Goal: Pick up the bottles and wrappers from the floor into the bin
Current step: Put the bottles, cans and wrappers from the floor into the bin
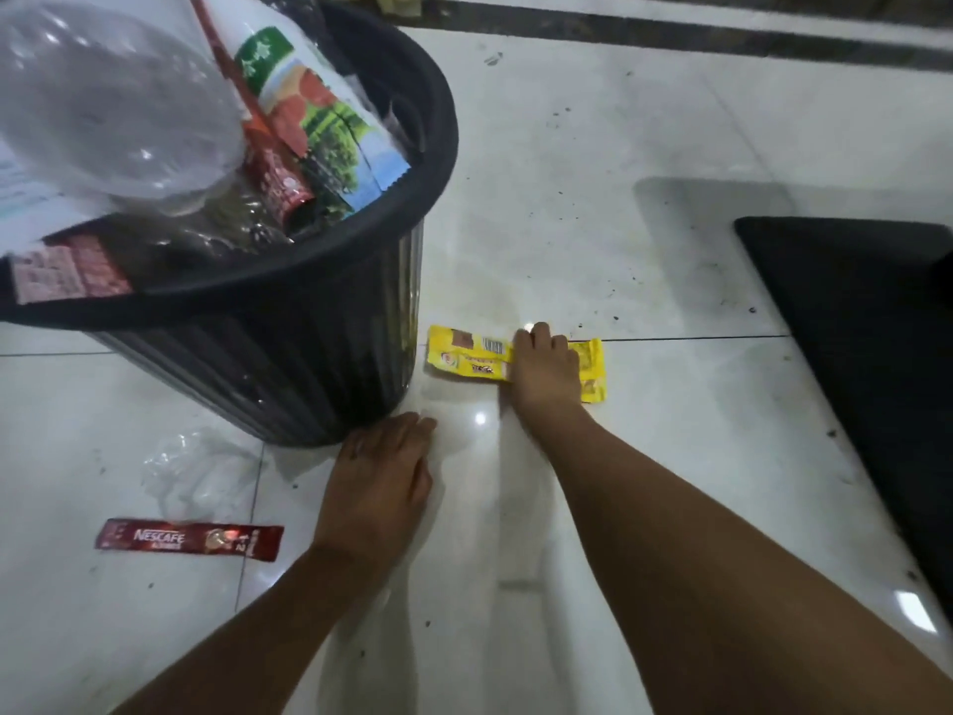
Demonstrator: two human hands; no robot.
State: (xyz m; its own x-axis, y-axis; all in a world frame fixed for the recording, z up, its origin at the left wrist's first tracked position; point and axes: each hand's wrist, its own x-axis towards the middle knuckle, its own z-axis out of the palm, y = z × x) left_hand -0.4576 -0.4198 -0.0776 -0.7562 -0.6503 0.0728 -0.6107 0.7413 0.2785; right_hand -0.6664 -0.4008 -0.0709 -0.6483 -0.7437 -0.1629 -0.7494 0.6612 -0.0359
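Note:
A black ribbed bin [309, 348] stands on the white tiled floor, filled with a clear plastic bottle [113, 105], a green-and-white wrapper [319, 126] and other wrappers. A yellow wrapper [466, 356] lies flat on the floor just right of the bin. My right hand [546, 371] rests on top of its middle, fingers pressed down on it. My left hand [379, 479] lies flat on the floor beside the bin's base, holding nothing. A red Nescafe sachet [188, 539] and a crumpled clear plastic wrapper [198, 472] lie on the floor to the left.
A black mat [866, 343] covers the floor at the right edge. A dark stripe [670, 33] runs across the tiles at the back. Small dark specks dot the floor.

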